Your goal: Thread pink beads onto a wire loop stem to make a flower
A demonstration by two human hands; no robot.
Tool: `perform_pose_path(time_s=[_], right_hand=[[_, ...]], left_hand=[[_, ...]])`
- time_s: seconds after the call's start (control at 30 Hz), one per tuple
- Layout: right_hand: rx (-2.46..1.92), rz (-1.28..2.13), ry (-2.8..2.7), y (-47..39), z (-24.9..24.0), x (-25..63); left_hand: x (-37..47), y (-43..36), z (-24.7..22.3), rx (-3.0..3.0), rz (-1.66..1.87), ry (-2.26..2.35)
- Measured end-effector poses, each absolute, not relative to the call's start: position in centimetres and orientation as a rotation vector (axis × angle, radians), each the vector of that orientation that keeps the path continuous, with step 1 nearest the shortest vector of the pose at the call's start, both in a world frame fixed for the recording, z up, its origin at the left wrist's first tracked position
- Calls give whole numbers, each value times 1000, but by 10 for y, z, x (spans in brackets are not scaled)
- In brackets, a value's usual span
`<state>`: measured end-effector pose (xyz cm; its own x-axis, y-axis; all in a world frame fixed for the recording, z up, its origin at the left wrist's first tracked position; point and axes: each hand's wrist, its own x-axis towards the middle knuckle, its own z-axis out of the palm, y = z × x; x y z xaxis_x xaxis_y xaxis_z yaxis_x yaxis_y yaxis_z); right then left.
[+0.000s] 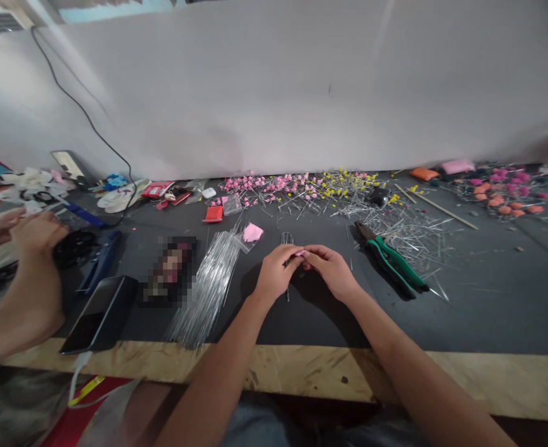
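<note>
Between the fingertips of my left hand and my right hand is a small piece of pink clay. Both hands are closed, meeting just above the dark table top. Thin bent wires lie beneath them, partly hidden by my fingers. Left of my hands rests an opened packet of pink clay, near a thick bundle of straight silvery wires. Green-handled pliers lie to the right, beside a loose heap of wires.
Along the wall lie many wires with pink tips, yellow tips and orange or magenta tips. A phone and a blue tool are at left. Another person's hands work beyond them. The wooden table edge runs in front.
</note>
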<state>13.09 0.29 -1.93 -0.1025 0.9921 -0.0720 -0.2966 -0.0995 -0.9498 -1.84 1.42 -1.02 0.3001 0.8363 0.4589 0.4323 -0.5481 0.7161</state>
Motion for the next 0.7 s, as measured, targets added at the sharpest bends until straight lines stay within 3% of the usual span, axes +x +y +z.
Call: perform_pose_path(time_s=[0.7], right_hand=[[-1032,1471,-1024,3,-17,130]], left_hand=[[-15,7,0,2137,1025,1184]])
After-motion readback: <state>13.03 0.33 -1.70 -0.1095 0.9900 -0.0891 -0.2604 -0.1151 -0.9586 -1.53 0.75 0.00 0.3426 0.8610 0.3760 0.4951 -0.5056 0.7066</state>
